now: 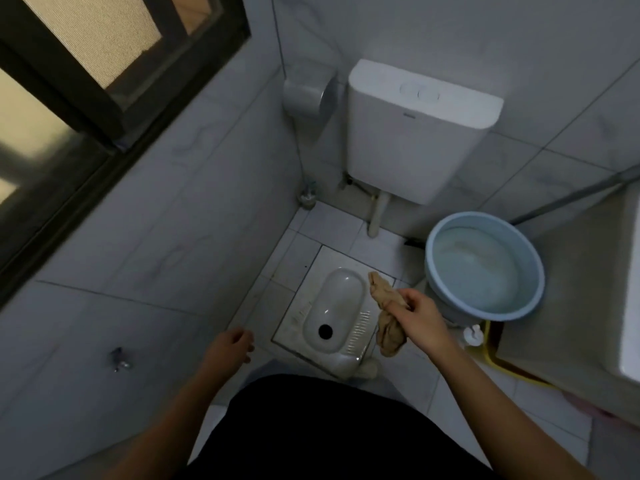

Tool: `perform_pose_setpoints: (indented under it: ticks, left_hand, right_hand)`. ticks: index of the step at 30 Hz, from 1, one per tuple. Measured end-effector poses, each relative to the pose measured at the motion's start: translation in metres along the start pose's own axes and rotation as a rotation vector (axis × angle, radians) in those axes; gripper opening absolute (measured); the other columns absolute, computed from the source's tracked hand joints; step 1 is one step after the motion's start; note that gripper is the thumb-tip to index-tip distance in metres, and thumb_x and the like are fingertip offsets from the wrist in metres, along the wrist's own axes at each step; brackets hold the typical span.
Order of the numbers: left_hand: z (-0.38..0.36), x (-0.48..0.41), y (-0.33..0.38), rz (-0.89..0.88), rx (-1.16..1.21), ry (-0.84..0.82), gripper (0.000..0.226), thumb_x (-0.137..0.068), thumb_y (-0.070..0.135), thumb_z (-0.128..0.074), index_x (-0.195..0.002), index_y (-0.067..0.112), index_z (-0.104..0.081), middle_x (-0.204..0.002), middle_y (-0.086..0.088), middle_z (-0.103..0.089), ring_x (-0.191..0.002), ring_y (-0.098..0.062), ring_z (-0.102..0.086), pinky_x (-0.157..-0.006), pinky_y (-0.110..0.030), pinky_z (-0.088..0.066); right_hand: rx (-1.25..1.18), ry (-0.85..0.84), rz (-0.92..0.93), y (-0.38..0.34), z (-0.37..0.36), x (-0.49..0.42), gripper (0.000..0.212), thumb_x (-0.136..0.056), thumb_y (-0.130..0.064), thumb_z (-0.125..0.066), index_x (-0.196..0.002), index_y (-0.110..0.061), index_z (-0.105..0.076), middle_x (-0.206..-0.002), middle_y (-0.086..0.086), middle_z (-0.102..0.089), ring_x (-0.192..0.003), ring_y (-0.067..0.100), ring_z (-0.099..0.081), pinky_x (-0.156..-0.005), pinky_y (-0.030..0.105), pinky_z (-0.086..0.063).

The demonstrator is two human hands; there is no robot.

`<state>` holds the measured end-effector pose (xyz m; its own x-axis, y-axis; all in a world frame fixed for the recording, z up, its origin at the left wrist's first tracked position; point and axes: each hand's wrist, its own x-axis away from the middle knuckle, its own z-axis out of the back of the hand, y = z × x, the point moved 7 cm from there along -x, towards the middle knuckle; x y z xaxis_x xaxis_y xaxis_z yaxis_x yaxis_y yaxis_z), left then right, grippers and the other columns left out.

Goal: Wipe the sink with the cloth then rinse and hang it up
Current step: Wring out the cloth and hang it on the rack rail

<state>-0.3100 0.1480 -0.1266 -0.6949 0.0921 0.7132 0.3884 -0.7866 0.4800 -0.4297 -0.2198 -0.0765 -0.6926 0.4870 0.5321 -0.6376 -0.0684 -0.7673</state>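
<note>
No legible text, numbers or signs anywhere in the frame. One candidate only: a small dark mark on the front edge of the white cistern (420, 133), upper centre-right of the frame, just below its lid and under the two flush buttons (419, 92). It looks like a brand mark, but is too small and blurred to read.

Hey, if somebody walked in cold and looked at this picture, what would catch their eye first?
Probably the crumpled tan cloth gripped in the right hand, dangling mid-frame above the white ceramic squat toilet set in the floor. Next, the round pale blue plastic basin to its right, and the white wall-mounted cistern above. The left hand hangs empty, fingers loosely curled.
</note>
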Motion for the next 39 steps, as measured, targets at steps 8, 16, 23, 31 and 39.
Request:
perform_pose_setpoints:
  ticks: [8,16,23,31,39]
  left_hand:
    - [0.036,-0.041,0.023,0.034,0.048,0.033,0.028,-0.104,0.015,-0.048,-0.082,0.007,-0.063,-0.082,-0.014,-0.065,-0.062,-0.022,-0.059,-0.054,-0.026,-0.041]
    - [0.057,-0.127,0.179,-0.237,-0.041,-0.182,0.023,-0.103,0.019,-0.049,-0.09,0.01,-0.066,-0.091,-0.011,-0.071,-0.07,-0.019,-0.065,-0.061,-0.027,-0.048]
    - [0.061,-0.132,0.343,-0.501,0.001,-0.371,0.017,-0.095,0.017,-0.057,-0.083,0.016,-0.069,-0.081,-0.002,-0.074,-0.072,-0.022,-0.068,-0.057,-0.022,-0.047]
    - [0.074,-0.009,0.525,-0.89,0.153,-0.554,0.015,-0.097,0.029,-0.063,-0.101,0.019,-0.074,-0.093,0.003,-0.079,-0.083,-0.013,-0.076,-0.081,-0.033,-0.058]
    - [0.118,0.095,0.63,-1.177,0.377,-0.401,0.011,-0.095,0.029,-0.067,-0.102,0.023,-0.073,-0.096,0.009,-0.079,-0.092,-0.005,-0.074,-0.075,-0.022,-0.058]
  right_hand:
    - [-0.064,0.007,0.043,-0.048,-0.002,-0.036,0.014,-0.088,-0.018,-0.072,-0.102,-0.012,-0.069,-0.092,0.007,-0.073,-0.084,0.021,-0.07,-0.076,0.034,-0.055]
    - [-0.163,0.261,-0.061,-0.076,0.002,-0.052,0.011,-0.091,-0.02,-0.07,-0.095,-0.01,-0.069,-0.086,0.006,-0.071,-0.08,0.018,-0.066,-0.068,0.026,-0.049]
    - [-0.264,0.453,0.091,-0.184,0.01,-0.06,0.012,-0.09,-0.02,-0.071,-0.1,-0.014,-0.07,-0.087,0.003,-0.073,-0.074,0.005,-0.067,-0.063,0.016,-0.051]
    - [-0.113,0.509,0.462,-0.358,0.106,-0.055,0.02,-0.089,-0.024,-0.073,-0.108,-0.019,-0.069,-0.094,0.0,-0.072,-0.078,0.012,-0.07,-0.067,0.022,-0.055]
    - [-0.041,0.465,0.728,-0.47,0.187,-0.018,0.024,-0.091,-0.012,-0.071,-0.114,-0.017,-0.068,-0.103,0.005,-0.074,-0.08,0.019,-0.072,-0.07,0.025,-0.057]
